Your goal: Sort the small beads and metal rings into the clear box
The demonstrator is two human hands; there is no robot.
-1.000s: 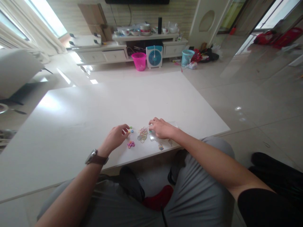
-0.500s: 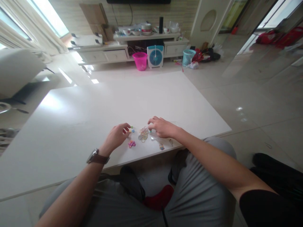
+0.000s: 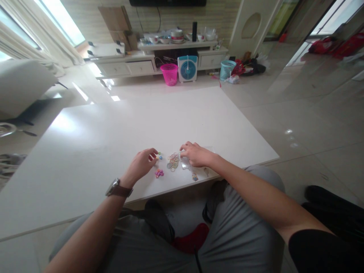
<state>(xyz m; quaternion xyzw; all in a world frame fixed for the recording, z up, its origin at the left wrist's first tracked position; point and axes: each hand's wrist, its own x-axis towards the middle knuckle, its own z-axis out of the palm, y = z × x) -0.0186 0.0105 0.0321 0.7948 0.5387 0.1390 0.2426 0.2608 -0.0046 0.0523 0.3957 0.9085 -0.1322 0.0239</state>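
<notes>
My left hand (image 3: 144,160), with a watch (image 3: 113,186) on its wrist, rests on the white table, fingers curved and apart. Right beside its fingertips lie small coloured beads, among them a blue bead (image 3: 160,157) and a green bead (image 3: 159,153). Nearer the table edge is a cluster of pink and purple pieces (image 3: 159,173). Between the hands lies a pile of thin coloured bands (image 3: 173,162). My right hand (image 3: 193,154) is bent over a clear plastic packet (image 3: 185,163), partly hiding it; its fingertips are pinched, and what they hold is too small to name.
A small cartoon-figure piece (image 3: 195,176) and another small piece (image 3: 206,171) lie by the front edge of the white table (image 3: 113,129). Beyond it stand a pink basket (image 3: 170,74), a blue fan (image 3: 187,69) and a light-blue basket (image 3: 226,70).
The green bit seen at my right fingertips is no longer plain. Both hands stay nearly in place; the whole view has shifted slightly.
</notes>
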